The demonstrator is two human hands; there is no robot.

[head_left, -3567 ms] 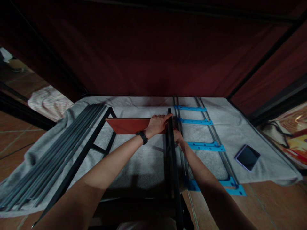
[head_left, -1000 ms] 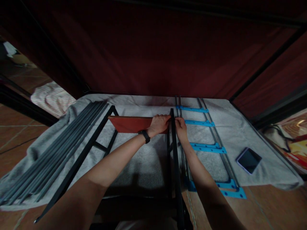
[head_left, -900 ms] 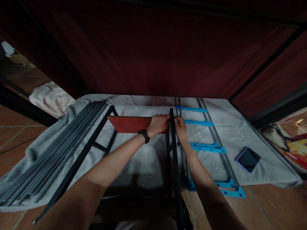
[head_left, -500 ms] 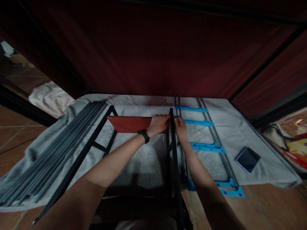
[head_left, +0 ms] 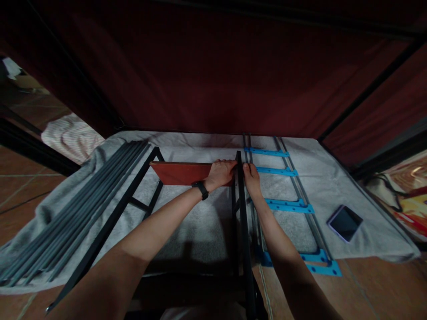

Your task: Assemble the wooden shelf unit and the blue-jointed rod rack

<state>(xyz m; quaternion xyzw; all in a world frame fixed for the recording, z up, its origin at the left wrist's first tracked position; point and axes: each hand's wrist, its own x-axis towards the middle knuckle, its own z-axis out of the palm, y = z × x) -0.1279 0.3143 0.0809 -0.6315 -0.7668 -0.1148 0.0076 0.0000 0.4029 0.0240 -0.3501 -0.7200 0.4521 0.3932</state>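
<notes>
Landmark: the red-brown board (head_left: 180, 173), on edge and tilted, spanning the gap between the two sides of a black metal frame (head_left: 245, 231), at its far end. Whether the board was fastened to the frame could not be told.

Left hand (head_left: 220, 172), dark watch (head_left: 201, 190) at the wrist, lay over the board's right end, fingers bent across the top edge and closed on it, fingertips up to the frame's right side. Right hand (head_left: 251, 178) sat just beyond that end, past the frame's right side and close against it, fingers curled in; anything within its grasp was hidden.

Left of the board: a row of gray tubes (head_left: 90, 202), side by side, slanting toward the wearer. Right of it: thin rods (head_left: 316, 226) with blue crosspieces (head_left: 290, 206) set across them, then a phone (head_left: 345, 222), well apart, screen up and dark. Gray cloth (head_left: 340, 186) spread beneath all of these. Beyond the board: a dark red panel (head_left: 216, 89). Near side of the board: deep shadow, detail lost.
</notes>
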